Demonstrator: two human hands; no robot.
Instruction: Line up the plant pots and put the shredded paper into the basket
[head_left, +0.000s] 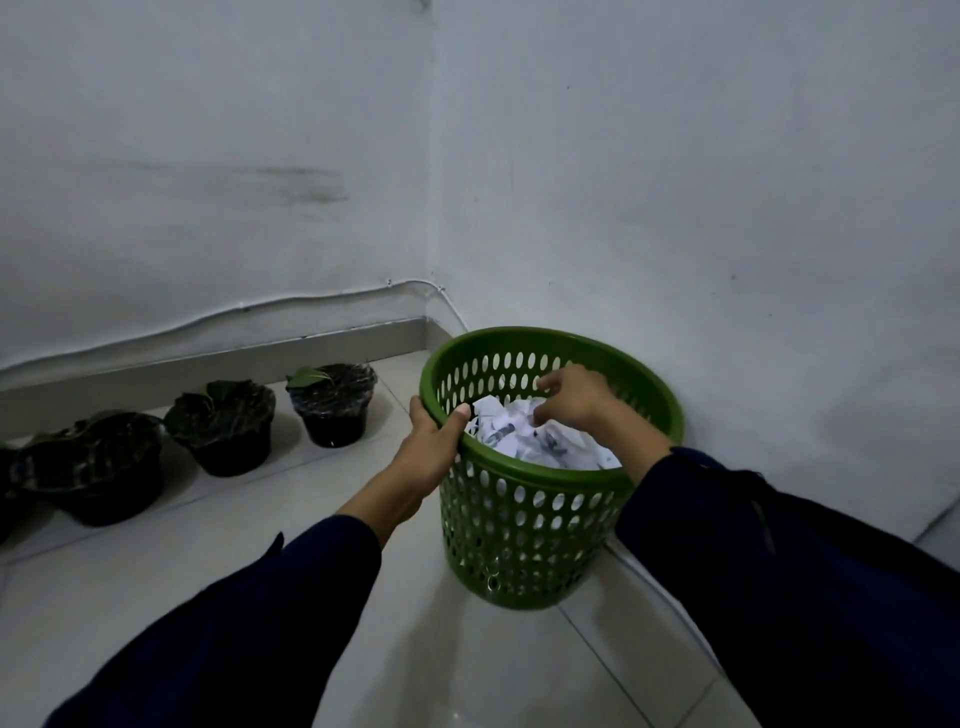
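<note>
Green perforated basket sits on the tiled floor near the room corner, close to the right wall. It looks tilted, base edge lifted slightly, but blur makes that hard to confirm.

Left hand clamps the basket's near-left rim: thumb hooked inside, fingers wrapped on the outside, mostly hidden behind the rim.

Right hand is over the basket mouth, reaching in from the right. Fingers curled loosely downward above the shredded paper; cannot tell whether they're pinching any scraps or just touching the pile. Fingertips are blurred.

Shredded paper is inside the basket, white with dark printed marks, heaped to just below the rim. Lower part of the pile only shows faintly through the holes.

Plant pots stand in a row along the left wall's skirting: three black pots clearly visible, each wrapped in dark plastic with a few green leaves. A fourth dark shape at the far left edge is cut off by the frame; can't identify it.

Both forearms in dark blue sleeves, cut off at the bottom edge.
</note>
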